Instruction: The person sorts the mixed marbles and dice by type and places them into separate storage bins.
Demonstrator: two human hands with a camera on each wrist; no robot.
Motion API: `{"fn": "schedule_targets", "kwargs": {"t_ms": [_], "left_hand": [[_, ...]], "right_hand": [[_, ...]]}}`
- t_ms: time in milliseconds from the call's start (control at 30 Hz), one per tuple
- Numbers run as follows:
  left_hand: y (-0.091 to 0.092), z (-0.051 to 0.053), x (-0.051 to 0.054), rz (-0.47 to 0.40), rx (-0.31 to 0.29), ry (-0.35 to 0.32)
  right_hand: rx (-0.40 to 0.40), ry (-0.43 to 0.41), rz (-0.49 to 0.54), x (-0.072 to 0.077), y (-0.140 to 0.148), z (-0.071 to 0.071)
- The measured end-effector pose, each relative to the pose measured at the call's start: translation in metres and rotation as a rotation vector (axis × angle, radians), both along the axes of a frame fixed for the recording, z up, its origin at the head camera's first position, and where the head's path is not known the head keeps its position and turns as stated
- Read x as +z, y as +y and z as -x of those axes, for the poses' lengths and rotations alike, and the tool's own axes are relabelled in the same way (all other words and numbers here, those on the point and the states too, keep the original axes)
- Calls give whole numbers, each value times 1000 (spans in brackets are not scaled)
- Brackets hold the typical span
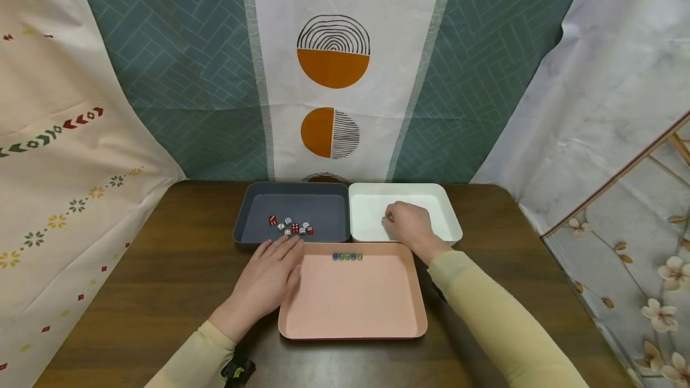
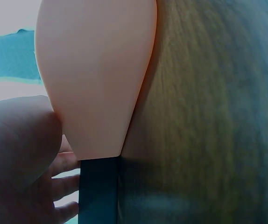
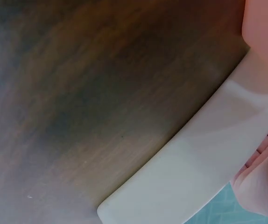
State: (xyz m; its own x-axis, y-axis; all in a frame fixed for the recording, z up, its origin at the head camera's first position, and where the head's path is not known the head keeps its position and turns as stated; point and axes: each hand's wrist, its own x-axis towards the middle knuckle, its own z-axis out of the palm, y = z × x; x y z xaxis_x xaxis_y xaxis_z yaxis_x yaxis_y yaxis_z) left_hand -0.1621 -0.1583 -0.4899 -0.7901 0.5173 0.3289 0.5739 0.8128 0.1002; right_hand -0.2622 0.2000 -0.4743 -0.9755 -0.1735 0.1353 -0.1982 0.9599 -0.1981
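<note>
In the head view my right hand (image 1: 409, 224) is over the white tray (image 1: 444, 238), its fingers curled together; whether anything small is between them is hidden. My left hand (image 1: 265, 274) lies with fingers extended at the back left corner of the pink tray (image 1: 353, 304), its fingertips by the front edge of the dark tray (image 1: 248, 214). A short row of blue and green marbles (image 1: 347, 256) sits near the pink tray's back edge. The left wrist view has the palm (image 2: 19, 149) beside the pink tray wall (image 2: 96, 84). Curled fingers (image 3: 264, 150) show behind the white tray wall (image 3: 171, 168).
Several red dice (image 1: 294, 228) and white dice (image 1: 288, 220) lie in the dark tray. The dark and white trays stand side by side behind the pink one on a brown wooden table (image 1: 178, 280). Patterned cloth (image 1: 334, 94) hangs behind the table.
</note>
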Motion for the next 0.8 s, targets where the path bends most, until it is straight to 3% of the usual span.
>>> {"fn": "schedule_targets", "kwargs": {"t_ms": [200,367,800], "left_hand": [[0,0,0,3,0,-7],[1,1,1,8,1,-6],[0,0,1,10,5,-8]], "right_hand": [[-8,6,28,6,5,-8],[-2,30,46,15,11,-25],[151,174,109,31,0,-79]]}}
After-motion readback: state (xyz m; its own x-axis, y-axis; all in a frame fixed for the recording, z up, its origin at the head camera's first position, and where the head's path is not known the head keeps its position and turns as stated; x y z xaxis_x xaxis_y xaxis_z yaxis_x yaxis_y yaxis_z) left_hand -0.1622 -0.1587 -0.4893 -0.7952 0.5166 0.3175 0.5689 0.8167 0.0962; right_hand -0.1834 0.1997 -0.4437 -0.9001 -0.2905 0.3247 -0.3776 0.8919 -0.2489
